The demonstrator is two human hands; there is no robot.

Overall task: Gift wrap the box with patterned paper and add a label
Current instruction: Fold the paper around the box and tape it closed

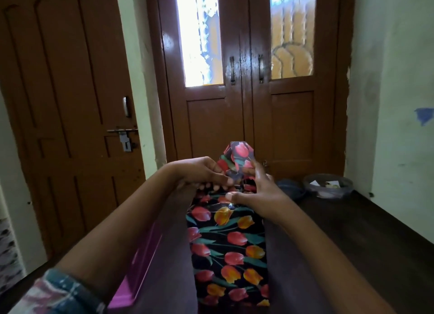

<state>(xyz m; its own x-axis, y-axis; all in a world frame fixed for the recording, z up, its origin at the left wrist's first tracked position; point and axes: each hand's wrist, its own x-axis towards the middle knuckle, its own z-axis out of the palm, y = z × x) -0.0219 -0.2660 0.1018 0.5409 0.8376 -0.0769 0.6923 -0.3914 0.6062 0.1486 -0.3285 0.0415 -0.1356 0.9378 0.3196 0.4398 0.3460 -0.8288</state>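
Both hands meet at the far end of the box [230, 243], which lies along what looks like my lap with its long axis running straight away from me toward the double doors [246, 78]. The patterned paper [234, 262] already covers the whole top face. What remains open is the far end, where a pointed flap [242, 150] stands upright above the end face. My left hand [204, 172] comes in from the left side, its fingers [220, 178] curled and pinching the folded paper at that corner. My right hand [260, 193] is on the right side, thumb [231, 197] pressed flat on the top edge and the other fingers fairly straight against the base of the flap, not clenched round anything. The flap sits just beyond and above both sets of fingertips, roughly between them, the right index finger being the closer. I judge the coming move to be a fold of that flap down over the end, toward me or away I cannot tell, while the left pinch keeps the side crease from springing. No label or tape is in sight near the fingers; a clear bowl [327, 185] stands well apart on the dark table [375, 243] to my right.
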